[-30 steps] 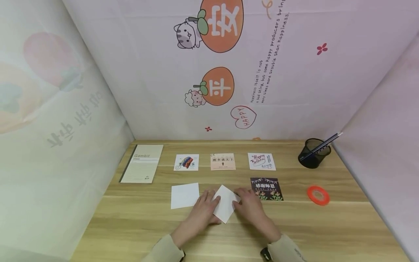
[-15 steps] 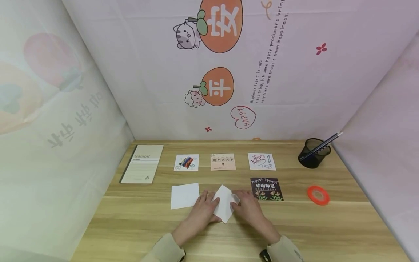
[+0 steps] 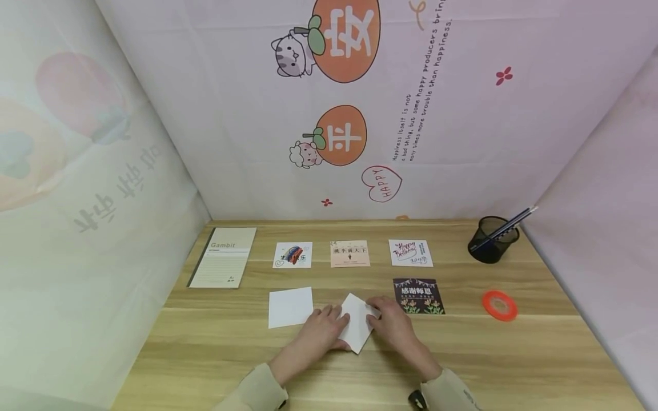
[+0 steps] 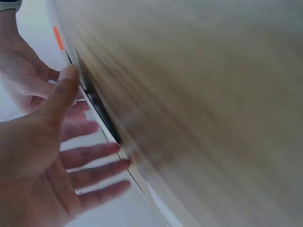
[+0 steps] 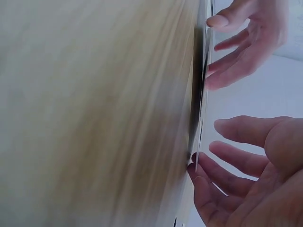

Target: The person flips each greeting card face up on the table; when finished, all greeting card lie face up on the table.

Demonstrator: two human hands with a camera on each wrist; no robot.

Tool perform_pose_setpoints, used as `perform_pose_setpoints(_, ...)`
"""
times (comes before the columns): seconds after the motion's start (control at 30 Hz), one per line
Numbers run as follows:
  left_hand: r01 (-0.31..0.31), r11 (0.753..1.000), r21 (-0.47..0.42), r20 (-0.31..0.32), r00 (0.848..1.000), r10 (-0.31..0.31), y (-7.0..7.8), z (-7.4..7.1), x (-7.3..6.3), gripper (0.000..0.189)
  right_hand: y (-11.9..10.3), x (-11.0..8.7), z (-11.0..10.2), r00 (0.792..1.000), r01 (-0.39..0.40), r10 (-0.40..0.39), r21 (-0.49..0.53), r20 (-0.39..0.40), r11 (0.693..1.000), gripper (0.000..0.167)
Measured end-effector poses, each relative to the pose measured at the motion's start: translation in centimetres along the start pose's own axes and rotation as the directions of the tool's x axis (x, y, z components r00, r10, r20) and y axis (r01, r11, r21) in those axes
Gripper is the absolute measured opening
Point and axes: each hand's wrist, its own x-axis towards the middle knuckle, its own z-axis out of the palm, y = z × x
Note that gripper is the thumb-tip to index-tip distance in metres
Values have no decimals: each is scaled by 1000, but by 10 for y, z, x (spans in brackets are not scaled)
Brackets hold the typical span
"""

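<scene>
In the head view a white sheet of paper [image 3: 357,325], turned cornerwise like a diamond, lies between both hands in the front middle of the table. My left hand [image 3: 320,331] holds its left edge, one finger on top and another digit by the lower left side. At the right edge my right hand [image 3: 392,322] grips the paper, a fingertip on its face. The left wrist view shows the left fingers [image 4: 106,168] spread toward the wood. Seen edge-on in the right wrist view, the paper's near end reaches the right fingertips [image 5: 199,170].
A blank white card [image 3: 290,308] lies left of the hands, a dark printed card [image 3: 418,296] to the right. Three printed cards form a row behind. A notebook [image 3: 222,257] sits at back left, a mesh pen cup [image 3: 490,242] at back right. An orange ring [image 3: 500,306] lies right.
The paper and my left hand have shifted slightly right and toward me. My right hand has moved a little right, keeping to the right edge. The surrounding things stay in place.
</scene>
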Motion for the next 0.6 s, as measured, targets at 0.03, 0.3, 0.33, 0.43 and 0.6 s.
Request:
perform_pose_setpoints(0.03, -15, 1000, -1, 0, 1000, 15, 0, -1, 0, 68, 0, 0, -1, 1000, 3, -3, 0, 1, 1000, 31)
perform_pose_setpoints(0.3, -186, 982, -25, -25, 982, 185, -5, -12, 0, 57, 2, -1, -3, 1000, 14, -13, 39, -25, 999, 17)
perform_pose_setpoints(0.33, -203, 978, -35, -31, 979, 202, -6, -13, 0, 55, 2, -1, -3, 999, 27, -25, 47, -33, 999, 16)
perform_pose_setpoints(0.43, -241, 969, -59, -57, 970, 238, -10, -16, -1, 48, 4, -2, -5, 997, 57, -53, 85, -48, 995, 21)
perform_pose_setpoints(0.6, -268, 963, -45, -114, 959, 261, -16, -20, -5, 33, 10, 0, -11, 993, 89, -73, 182, -90, 979, 35)
